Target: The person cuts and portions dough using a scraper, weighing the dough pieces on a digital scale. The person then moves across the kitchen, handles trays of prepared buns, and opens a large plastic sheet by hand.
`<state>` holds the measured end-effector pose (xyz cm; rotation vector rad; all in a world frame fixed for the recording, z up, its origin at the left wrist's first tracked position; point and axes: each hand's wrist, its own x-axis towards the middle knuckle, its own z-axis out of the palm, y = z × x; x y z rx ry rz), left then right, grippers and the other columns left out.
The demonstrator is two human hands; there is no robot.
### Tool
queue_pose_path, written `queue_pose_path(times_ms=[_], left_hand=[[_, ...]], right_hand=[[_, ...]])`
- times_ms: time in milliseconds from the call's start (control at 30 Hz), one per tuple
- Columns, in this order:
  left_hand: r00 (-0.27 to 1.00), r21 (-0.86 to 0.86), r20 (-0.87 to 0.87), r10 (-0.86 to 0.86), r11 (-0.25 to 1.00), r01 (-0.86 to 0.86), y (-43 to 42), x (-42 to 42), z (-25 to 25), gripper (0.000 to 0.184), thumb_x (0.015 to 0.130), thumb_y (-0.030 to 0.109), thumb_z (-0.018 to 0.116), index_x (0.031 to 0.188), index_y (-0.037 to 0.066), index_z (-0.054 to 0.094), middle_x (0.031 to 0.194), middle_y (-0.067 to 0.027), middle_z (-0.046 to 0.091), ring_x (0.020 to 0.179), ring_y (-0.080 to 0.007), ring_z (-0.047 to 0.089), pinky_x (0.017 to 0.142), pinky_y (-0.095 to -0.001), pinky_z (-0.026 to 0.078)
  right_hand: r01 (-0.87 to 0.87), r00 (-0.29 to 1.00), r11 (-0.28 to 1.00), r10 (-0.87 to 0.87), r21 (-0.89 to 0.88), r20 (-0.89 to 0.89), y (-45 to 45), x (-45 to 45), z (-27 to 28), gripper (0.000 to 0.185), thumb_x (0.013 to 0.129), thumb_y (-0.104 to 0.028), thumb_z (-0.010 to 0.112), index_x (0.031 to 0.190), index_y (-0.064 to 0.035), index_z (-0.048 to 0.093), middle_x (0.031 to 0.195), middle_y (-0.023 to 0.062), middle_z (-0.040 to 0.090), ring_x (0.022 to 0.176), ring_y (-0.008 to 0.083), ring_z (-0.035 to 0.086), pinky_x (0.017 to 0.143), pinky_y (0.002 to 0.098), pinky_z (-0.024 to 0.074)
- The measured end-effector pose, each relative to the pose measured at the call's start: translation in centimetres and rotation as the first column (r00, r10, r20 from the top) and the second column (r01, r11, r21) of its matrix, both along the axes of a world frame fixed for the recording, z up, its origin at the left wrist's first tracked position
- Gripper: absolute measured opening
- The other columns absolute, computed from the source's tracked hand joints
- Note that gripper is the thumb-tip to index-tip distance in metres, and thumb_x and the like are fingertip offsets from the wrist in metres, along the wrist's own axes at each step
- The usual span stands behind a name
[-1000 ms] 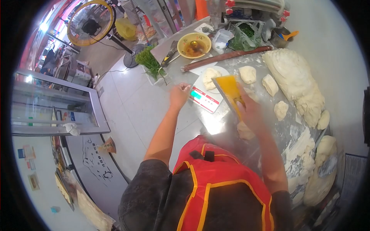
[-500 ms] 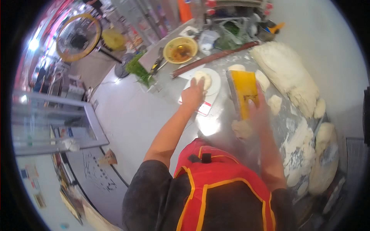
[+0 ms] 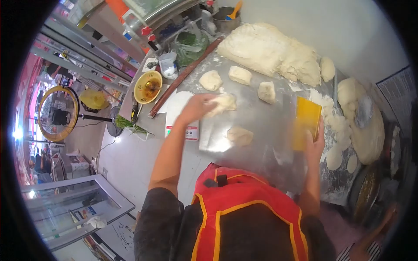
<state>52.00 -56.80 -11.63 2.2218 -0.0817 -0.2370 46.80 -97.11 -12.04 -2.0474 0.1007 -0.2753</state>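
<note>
My left hand [image 3: 196, 108] is closed at the edge of a dough piece [image 3: 224, 103], to the right of the white scale [image 3: 191, 132]. My right hand [image 3: 315, 141] grips a yellow scraper [image 3: 307, 119] over the floury right part of the metal table [image 3: 272, 130]. Three dough pieces lie behind: one [image 3: 210, 81], a second [image 3: 240, 75] and a third [image 3: 266, 92]. Another flat piece [image 3: 240, 135] rests nearer my body.
A large dough mass [image 3: 270, 50] lies along the wall, with more dough [image 3: 361, 117] at right. A brown rolling pin [image 3: 187, 76], a yellow bowl [image 3: 148, 87] and a bag of greens [image 3: 189, 45] stand at the back left. A striped sleeve [image 3: 346, 252] shows at lower right.
The view has turned right. My left hand has moved off the scale with a dough piece, which now lies to its right. The scraper in my right hand has moved right, away from the scale.
</note>
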Motion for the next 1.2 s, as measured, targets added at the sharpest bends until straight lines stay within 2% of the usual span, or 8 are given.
queue_pose_path(times_ms=[267, 367, 467, 567, 633, 733, 900, 1200], left_hand=[[0.907, 0.345, 0.154, -0.391, 0.882, 0.322, -16.2, -0.5, -12.3, 0.041, 0.081, 0.032, 0.062, 0.118, 0.014, 0.058, 0.114, -0.0128, 0.061, 0.102, -0.0313, 0.058, 0.086, -0.0405, 0.046], [0.936, 0.014, 0.099, -0.339, 0.940, 0.340, -16.6, 0.9, -9.2, 0.036, 0.084, 0.038, 0.058, 0.110, 0.013, 0.064, 0.108, -0.0148, 0.063, 0.100, -0.0317, 0.059, 0.084, -0.0405, 0.047], [0.963, 0.307, -0.036, -0.268, 0.914, 0.266, -15.0, 4.6, -4.2, 0.039, 0.087, 0.045, 0.052, 0.103, 0.012, 0.067, 0.105, -0.0158, 0.064, 0.098, -0.0326, 0.059, 0.081, -0.0404, 0.048], [0.951, -0.108, -0.301, -0.072, 0.993, 0.041, -13.7, 10.4, -4.3, 0.045, 0.091, 0.048, 0.046, 0.094, 0.009, 0.069, 0.094, -0.0129, 0.066, 0.086, -0.0280, 0.063, 0.071, -0.0392, 0.049], [0.849, -0.566, -0.528, -0.006, 0.748, -0.347, -14.6, 13.8, -4.6, 0.043, 0.093, 0.044, 0.046, 0.093, 0.007, 0.067, 0.088, -0.0107, 0.065, 0.078, -0.0247, 0.064, 0.066, -0.0384, 0.049], [0.895, -0.776, -0.445, -0.043, 0.518, -0.361, -17.9, 19.7, -4.6, 0.033, 0.094, 0.024, 0.047, 0.110, -0.003, 0.059, 0.095, -0.0088, 0.063, 0.086, -0.0184, 0.062, 0.070, -0.0313, 0.051], [0.876, 0.054, 0.469, -0.117, 0.993, 0.104, -24.4, 27.6, -2.1, 0.042, 0.089, 0.023, 0.050, 0.122, -0.004, 0.049, 0.121, -0.0262, 0.052, 0.115, -0.0367, 0.049, 0.098, -0.0411, 0.037], [0.827, 0.777, 0.319, -0.462, 0.627, 0.050, -28.9, 31.0, -8.1, 0.080, 0.089, 0.060, 0.035, 0.145, 0.005, 0.018, 0.152, -0.0128, 0.015, 0.141, -0.0279, 0.008, 0.111, -0.0550, 0.004]], right_hand=[[0.067, 0.998, 0.997, -0.067, 0.038, -0.002, -2.5, -2.8, 0.1, 0.060, 0.084, -0.005, 0.050, 0.141, -0.0026, 0.031, 0.139, 0.0185, 0.042, 0.124, 0.0255, 0.045, 0.102, 0.0325, 0.0352], [0.115, 0.993, 0.993, -0.114, -0.025, 0.023, -4.0, -3.5, -0.1, 0.059, 0.085, -0.005, 0.050, 0.140, -0.0025, 0.032, 0.138, 0.0186, 0.042, 0.124, 0.0252, 0.045, 0.101, 0.0325, 0.0356], [0.148, 0.989, 0.989, -0.148, -0.011, 0.024, -4.6, -4.0, 0.4, 0.058, 0.085, -0.006, 0.050, 0.140, -0.0032, 0.032, 0.137, 0.0187, 0.043, 0.123, 0.0260, 0.046, 0.101, 0.0330, 0.0361], [0.216, 0.974, 0.975, -0.218, -0.050, -0.059, -4.8, -4.7, 1.0, 0.059, 0.085, -0.007, 0.050, 0.141, -0.0042, 0.032, 0.136, 0.0191, 0.045, 0.122, 0.0275, 0.047, 0.100, 0.0339, 0.0371], [0.249, 0.961, 0.966, -0.256, -0.073, -0.109, -4.9, -5.1, 0.8, 0.060, 0.084, -0.008, 0.051, 0.141, -0.0046, 0.031, 0.135, 0.0193, 0.046, 0.121, 0.0284, 0.048, 0.100, 0.0344, 0.0376], [0.265, 0.952, 0.962, -0.273, -0.068, -0.141, -5.2, -5.2, 0.6, 0.061, 0.084, -0.009, 0.052, 0.141, -0.0049, 0.031, 0.134, 0.0196, 0.046, 0.121, 0.0292, 0.048, 0.099, 0.0347, 0.0380], [0.276, 0.952, 0.961, -0.278, -0.032, -0.125, -5.8, -4.2, 0.7, 0.060, 0.084, -0.008, 0.052, 0.141, -0.0045, 0.031, 0.134, 0.0203, 0.046, 0.121, 0.0294, 0.048, 0.099, 0.0346, 0.0380], [0.310, 0.947, 0.945, -0.296, 0.105, -0.128, -7.5, 2.5, 0.1, 0.058, 0.084, -0.002, 0.051, 0.139, -0.0001, 0.032, 0.130, 0.0201, 0.048, 0.117, 0.0248, 0.050, 0.098, 0.0321, 0.0380]])
